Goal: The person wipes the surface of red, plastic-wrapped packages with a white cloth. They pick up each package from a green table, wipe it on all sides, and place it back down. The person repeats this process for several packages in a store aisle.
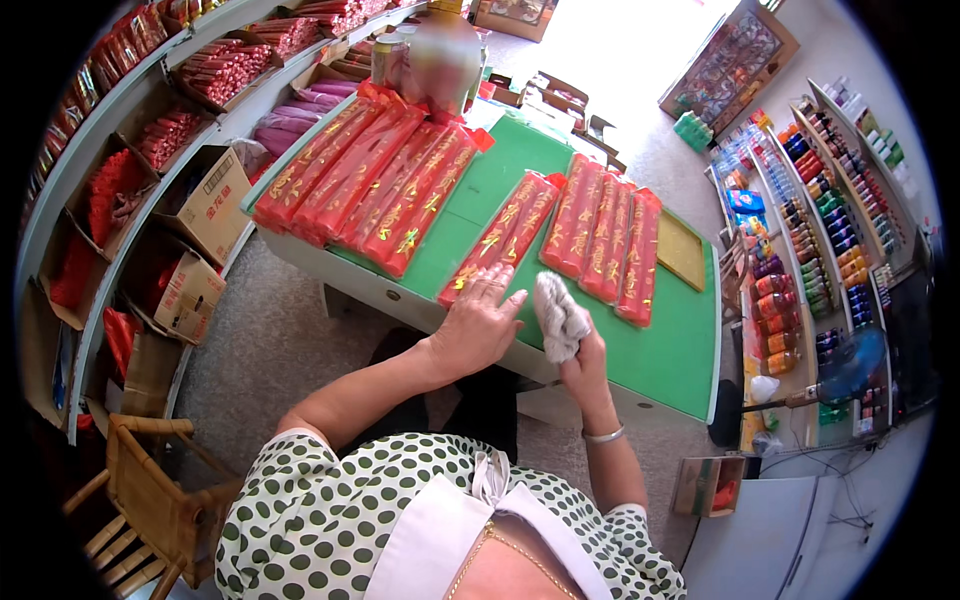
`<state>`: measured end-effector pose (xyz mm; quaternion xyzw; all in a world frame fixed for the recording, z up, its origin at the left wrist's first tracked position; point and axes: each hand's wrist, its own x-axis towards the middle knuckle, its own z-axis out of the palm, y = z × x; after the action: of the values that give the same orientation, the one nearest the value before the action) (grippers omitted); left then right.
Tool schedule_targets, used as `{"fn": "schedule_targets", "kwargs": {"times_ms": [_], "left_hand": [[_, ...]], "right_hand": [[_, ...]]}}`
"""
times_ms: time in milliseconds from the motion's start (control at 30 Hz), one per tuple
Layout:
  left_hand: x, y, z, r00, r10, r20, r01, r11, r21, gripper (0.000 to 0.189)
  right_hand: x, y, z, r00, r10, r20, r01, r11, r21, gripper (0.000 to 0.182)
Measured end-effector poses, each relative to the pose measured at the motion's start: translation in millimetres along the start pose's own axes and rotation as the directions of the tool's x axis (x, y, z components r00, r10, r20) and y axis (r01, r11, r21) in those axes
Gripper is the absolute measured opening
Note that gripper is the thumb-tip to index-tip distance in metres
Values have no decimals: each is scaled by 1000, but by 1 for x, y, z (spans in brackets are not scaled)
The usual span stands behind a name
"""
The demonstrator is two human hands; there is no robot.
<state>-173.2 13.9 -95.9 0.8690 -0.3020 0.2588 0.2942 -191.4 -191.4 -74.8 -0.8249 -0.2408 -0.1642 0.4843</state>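
My left hand (484,322) rests with fingers spread on the near end of a plastic-wrapped pack of red sticks with gold characters (506,229), which lies on the green-topped desk (667,367). In my right hand (587,364) is a bunched whitish cloth (559,315), held just above the desk's near edge, to the right of that pack. Several similar red packs (367,180) lie side by side at the desk's left. More red packs (604,236) lie to the right of the middle one, beside a shallow yellowish tray (681,251).
Shelves with cartons of red goods (202,202) curve along the left. A bamboo chair (154,495) stands at lower left. Bottles (776,315) fill shelves on the right, near a blue fan (851,367). Cans (388,60) stand at the desk's far left.
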Motion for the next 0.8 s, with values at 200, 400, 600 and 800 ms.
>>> {"fn": "schedule_targets", "kwargs": {"times_ms": [200, 400, 600, 800], "left_hand": [[-22, -8, -24, 940, -248, -233, 247, 968, -35, 71], [-47, -30, -7, 908, -324, -265, 322, 945, -54, 95], [-48, -28, -1, 913, -302, -275, 309, 951, -18, 91], [-45, -31, 2, 908, -278, -312, 268, 960, -78, 80]], "right_hand": [[54, -6, 21, 985, -165, 41, 167, 985, -36, 54], [87, -1, 74, 843, -159, 514, 382, 849, -366, 56], [190, 100, 66, 946, 120, 302, 113, 751, -650, 60], [203, 108, 67, 962, 151, 227, 62, 688, -723, 54]]}}
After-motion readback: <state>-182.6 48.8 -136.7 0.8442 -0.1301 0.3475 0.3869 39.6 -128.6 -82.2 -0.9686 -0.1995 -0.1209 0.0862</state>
